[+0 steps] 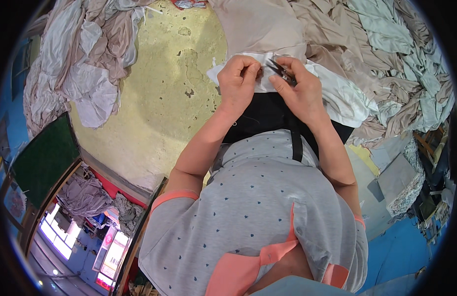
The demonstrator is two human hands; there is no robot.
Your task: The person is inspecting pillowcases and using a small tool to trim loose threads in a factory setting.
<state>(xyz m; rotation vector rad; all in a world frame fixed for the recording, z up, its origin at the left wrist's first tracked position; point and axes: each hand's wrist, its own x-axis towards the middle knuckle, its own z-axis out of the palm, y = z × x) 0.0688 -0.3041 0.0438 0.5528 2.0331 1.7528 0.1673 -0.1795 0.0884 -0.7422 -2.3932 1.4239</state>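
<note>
The left hand [238, 79] pinched a white folded cloth [337, 96]; beside it, the right hand [297, 84] gripped small dark metal snips [282, 70].

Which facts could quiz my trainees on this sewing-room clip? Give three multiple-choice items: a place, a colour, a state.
1. Where is the white cloth?
A. on the person's lap
B. on the green board
C. hanging on a wall

2. What colour is the floor?
A. red
B. yellowish
C. black

3. What is the right hand doing?
A. lying open
B. gripping small dark snips
C. hanging idle

Key: 1 A, it lies across the knees under both hands; 2 B, worn yellow paint; 3 B, fingers closed round the tool, while the left hand pinches the cloth.
</note>
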